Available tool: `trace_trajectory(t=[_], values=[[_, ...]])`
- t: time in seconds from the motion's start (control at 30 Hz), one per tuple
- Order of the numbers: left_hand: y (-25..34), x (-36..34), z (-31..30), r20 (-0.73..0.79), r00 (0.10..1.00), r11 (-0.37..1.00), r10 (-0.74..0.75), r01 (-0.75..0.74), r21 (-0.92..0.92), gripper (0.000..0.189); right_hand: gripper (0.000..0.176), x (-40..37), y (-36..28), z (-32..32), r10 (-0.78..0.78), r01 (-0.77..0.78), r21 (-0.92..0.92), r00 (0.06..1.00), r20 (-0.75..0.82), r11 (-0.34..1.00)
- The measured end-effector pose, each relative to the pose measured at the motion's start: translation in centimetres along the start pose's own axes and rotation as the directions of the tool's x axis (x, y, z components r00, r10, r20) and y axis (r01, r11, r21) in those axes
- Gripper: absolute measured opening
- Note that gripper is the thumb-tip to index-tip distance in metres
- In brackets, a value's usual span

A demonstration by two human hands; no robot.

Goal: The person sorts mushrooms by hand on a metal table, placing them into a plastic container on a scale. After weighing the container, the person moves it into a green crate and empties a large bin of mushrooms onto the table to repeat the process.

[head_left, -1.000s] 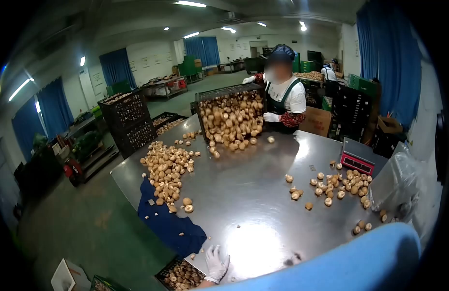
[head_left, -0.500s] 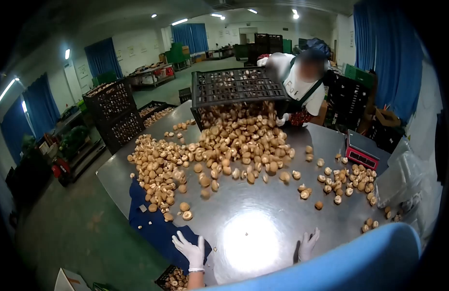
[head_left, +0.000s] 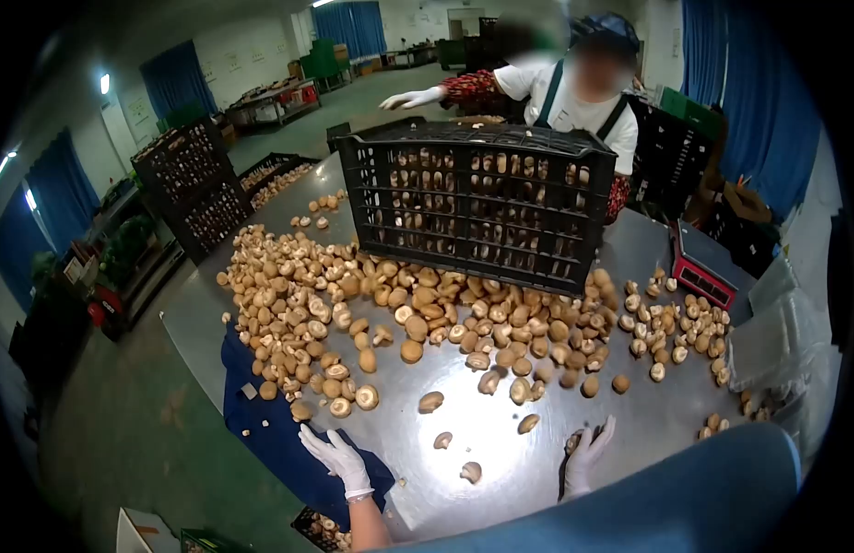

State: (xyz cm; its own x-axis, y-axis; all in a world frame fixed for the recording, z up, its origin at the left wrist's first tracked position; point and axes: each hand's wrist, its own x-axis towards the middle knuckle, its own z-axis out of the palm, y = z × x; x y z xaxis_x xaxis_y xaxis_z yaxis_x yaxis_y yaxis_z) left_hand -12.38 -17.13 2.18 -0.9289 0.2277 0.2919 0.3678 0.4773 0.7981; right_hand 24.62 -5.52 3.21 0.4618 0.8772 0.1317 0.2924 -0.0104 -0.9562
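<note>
My left hand (head_left: 336,463), in a white glove, is open with its fingers stretched out. It hovers over or rests by the dark blue cloth (head_left: 275,452) at the table's left edge. My right hand (head_left: 588,457), gloved too, is open on the right, and a mushroom (head_left: 572,443) lies beside its thumb side. Brown mushrooms (head_left: 288,300) are heaped across the middle of the metal table (head_left: 500,447), and a few lie scattered nearer my hands. A large black slatted crate (head_left: 477,247) sits tipped over the heap, with mushrooms visible through its sides.
Across the table stands a co-worker (head_left: 574,88) with one gloved hand stretched out above the crate. A red scale (head_left: 703,276) and clear plastic bags (head_left: 772,341) are at the right. Stacked crates (head_left: 192,189) stand on the floor at left; another crate of mushrooms (head_left: 323,527) is below.
The crate has tipped further over and come nearer, and more mushrooms have spilled and rolled towards me. The co-worker's arm now reaches out sideways. My hands stay open, roughly in place.
</note>
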Motion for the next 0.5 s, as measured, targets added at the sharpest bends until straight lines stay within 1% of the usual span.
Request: trace_trajectory(t=[0.03, 0.1, 0.13, 0.2, 0.23, 0.3, 0.43, 0.5], values=[[0.1, 0.0, 0.0, -0.01, 1.0, 1.0, 0.008, -0.008, -0.003, 0.056, 0.057, 0.2, 1.2, -0.1, 0.009, -0.009, -0.01, 1.0, 0.0, 1.0], [-0.1, 0.1, 0.1, -0.018, 1.0, 0.999, 0.023, -0.023, -0.026, 0.056, 0.057, 0.8, 4.0, -0.2, -0.245, 0.24, -0.198, 0.969, -0.001, 0.95], [-0.1, 0.1, 0.1, -0.035, 0.999, 0.998, 0.04, -0.042, -0.057, 0.056, 0.057, 0.7, 3.5, -0.4, -0.244, 0.239, -0.205, 0.97, 0.001, 0.949], [-0.2, 0.1, 0.2, -0.036, 0.999, 0.997, 0.037, -0.039, -0.062, 0.055, 0.057, 0.5, 2.4, -0.6, -0.08, 0.086, -0.077, 0.994, 0.078, 0.993], [-0.2, 0.1, 0.2, -0.043, 0.998, 0.997, 0.04, -0.043, -0.069, 0.055, 0.057, 0.6, 2.5, -0.6, -0.078, 0.085, -0.082, 0.994, 0.079, 0.993], [0.0, 0.1, 0.1, -0.034, 0.999, 0.997, 0.031, -0.034, -0.065, 0.055, 0.057, 0.6, 2.9, -0.5, -0.147, 0.153, -0.127, 0.987, 0.057, 0.98], [0.0, 0.1, 0.1, -0.04, 0.998, 0.998, 0.039, -0.041, -0.056, 0.055, 0.058, 0.7, 3.2, -0.5, -0.153, 0.158, -0.098, 0.986, 0.059, 0.983], [0.0, 0.1, 0.1, -0.051, 0.998, 0.997, 0.04, -0.043, -0.07, 0.055, 0.058, 0.9, 3.5, -0.5, -0.172, 0.176, -0.124, 0.984, 0.044, 0.977]])
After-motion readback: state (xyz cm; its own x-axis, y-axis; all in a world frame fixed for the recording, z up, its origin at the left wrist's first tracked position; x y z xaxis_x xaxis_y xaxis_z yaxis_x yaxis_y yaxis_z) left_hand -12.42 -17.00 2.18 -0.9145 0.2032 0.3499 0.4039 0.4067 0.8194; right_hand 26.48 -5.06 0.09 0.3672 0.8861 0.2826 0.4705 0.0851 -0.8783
